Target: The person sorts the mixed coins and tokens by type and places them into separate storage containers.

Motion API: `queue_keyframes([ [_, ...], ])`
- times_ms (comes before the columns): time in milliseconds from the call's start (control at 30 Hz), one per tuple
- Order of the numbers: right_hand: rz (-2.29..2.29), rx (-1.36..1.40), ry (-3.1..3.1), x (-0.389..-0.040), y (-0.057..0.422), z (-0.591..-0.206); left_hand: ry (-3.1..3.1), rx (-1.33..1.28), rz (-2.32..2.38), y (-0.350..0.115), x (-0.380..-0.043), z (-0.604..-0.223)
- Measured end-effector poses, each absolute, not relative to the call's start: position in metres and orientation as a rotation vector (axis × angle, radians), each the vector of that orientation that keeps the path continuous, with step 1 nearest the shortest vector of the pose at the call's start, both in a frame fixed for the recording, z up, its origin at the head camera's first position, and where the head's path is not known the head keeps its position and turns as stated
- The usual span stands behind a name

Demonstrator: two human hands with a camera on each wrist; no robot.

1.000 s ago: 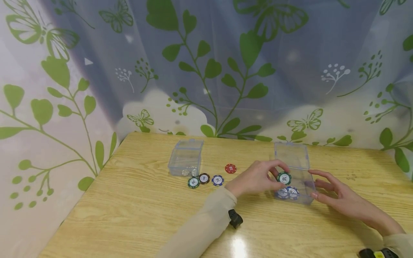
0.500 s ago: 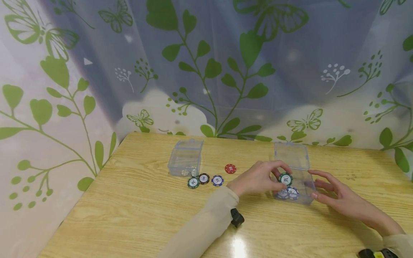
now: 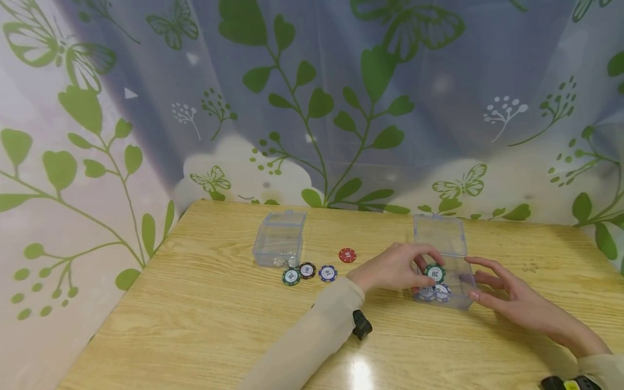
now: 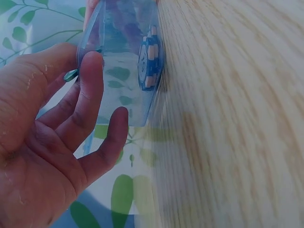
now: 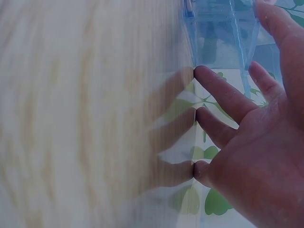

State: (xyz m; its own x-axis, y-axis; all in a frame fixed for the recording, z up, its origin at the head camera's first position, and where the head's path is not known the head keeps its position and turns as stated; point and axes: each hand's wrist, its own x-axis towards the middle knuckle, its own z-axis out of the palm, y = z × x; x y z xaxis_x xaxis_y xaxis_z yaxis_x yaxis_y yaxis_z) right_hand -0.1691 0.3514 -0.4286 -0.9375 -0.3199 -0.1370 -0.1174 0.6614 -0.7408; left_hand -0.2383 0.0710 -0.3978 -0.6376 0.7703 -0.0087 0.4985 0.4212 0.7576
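In the left wrist view, the left hand (image 4: 52,147) hides most of the green chip (image 4: 71,75). Markings on the silver discs (image 3: 291,260) are too small to read.

Head view from above — wrist views close

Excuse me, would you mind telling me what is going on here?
A person's left hand pinches a green chip at the open right box, where blue-and-white chips lie. The right hand touches that box's right side. The left box is also open and holds silvery discs. Near it, on the table, lie a red chip, a blue chip, a black chip and a second green chip.
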Motion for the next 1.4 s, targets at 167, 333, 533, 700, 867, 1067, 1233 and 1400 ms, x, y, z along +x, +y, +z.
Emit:
queue_keyframes([
  [167, -1.145, -0.363, 2.620, -0.169, 0.351, -0.429, 2.344, 1.138, 0.971, 0.073, -0.239, -0.397],
  [333, -1.143, -0.369, 2.625, -0.169, 0.351, -0.429, 2.343, 1.180, 0.921, 0.075, -0.239, -0.396],
  [533, -1.139, -0.367, 2.631, -0.169, 0.350, -0.428, 2.346, 1.159, 0.929, 0.075, -0.238, -0.396],
  [700, -1.139, -0.353, 2.620, -0.169, 0.349, -0.427, 2.353, 1.123, 0.968, 0.073, -0.237, -0.397],
  [867, -1.142, -0.351, 2.615, -0.169, 0.349, -0.427, 2.350, 1.111, 0.997, 0.071, -0.236, -0.397],
  [1067, -1.147, -0.343, 2.601, -0.169, 0.348, -0.426, 2.361, 1.130, 1.031, 0.065, -0.234, -0.396],
  [1233, -1.134, -0.342, 2.615, -0.169, 0.348, -0.426, 2.388, 1.189, 1.097, 0.052, -0.232, -0.393],
  [1400, -1.130, -0.337, 2.601, -0.169, 0.350, -0.426, 2.434, 1.215, 1.096, 0.031, -0.234, -0.389],
])
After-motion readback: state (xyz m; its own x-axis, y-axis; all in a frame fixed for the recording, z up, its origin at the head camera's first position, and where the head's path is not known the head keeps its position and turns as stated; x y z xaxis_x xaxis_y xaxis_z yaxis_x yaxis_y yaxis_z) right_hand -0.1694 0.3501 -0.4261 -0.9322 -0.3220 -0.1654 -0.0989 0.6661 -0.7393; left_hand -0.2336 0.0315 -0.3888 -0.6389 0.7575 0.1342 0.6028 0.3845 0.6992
